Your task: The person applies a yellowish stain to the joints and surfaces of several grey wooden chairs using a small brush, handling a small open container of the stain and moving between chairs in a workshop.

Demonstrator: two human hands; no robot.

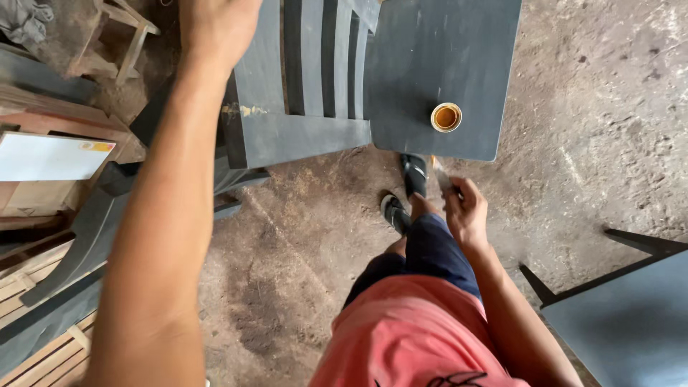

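My left hand (215, 25) reaches up to the top edge of the view and rests on the dark grey slatted chair frame (301, 93); its fingers are cut off by the frame edge. My right hand (466, 211) hangs low beside my leg, closed around a small brush (442, 175) whose tip points toward the dark grey panel (444, 50). A small open tin (446, 117) with orange-brown liquid stands on that panel near its front edge.
Wooden furniture parts and a white sheet (50, 158) lie at the left. Another dark grey panel (631, 315) stands at the lower right. The rough concrete floor (595, 129) spreads around my feet in black sandals (405, 193).
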